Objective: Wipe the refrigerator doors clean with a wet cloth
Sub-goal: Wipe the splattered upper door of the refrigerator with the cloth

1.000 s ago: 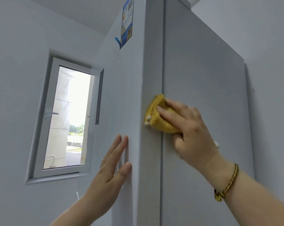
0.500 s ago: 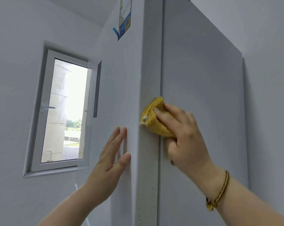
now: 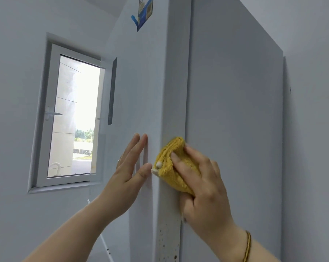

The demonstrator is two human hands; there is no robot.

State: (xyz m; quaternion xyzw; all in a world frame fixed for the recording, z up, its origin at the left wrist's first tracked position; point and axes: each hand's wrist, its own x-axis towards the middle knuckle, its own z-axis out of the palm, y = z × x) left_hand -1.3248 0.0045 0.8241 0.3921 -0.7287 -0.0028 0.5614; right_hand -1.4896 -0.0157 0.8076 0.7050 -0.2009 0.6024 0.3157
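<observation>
So I had the yellow cloth (image 3: pixel 174 165) bunched up under my right hand (image 3: pixel 203 188), fingers spread over it and pressing it against the narrow front edge of the fridge door (image 3: pixel 171 91), right by the seam where that edge meets the big grey side panel (image 3: pixel 235 120). The cloth was folded over on itself, with a little white tag poking out of its left side. My left hand (image 3: pixel 127 173) was flat and open on the door's front face, fingers pointing up, thumb almost touching the cloth, not holding anything. Lower down the edge strip had a bunch of dark specks (image 3: pixel 168 241). Up top was a blue sticker (image 3: pixel 143 10), and off to the left the window (image 3: pixel 72 118) in the wall. I had a braided bracelet (image 3: pixel 247 246) on my right wrist.
</observation>
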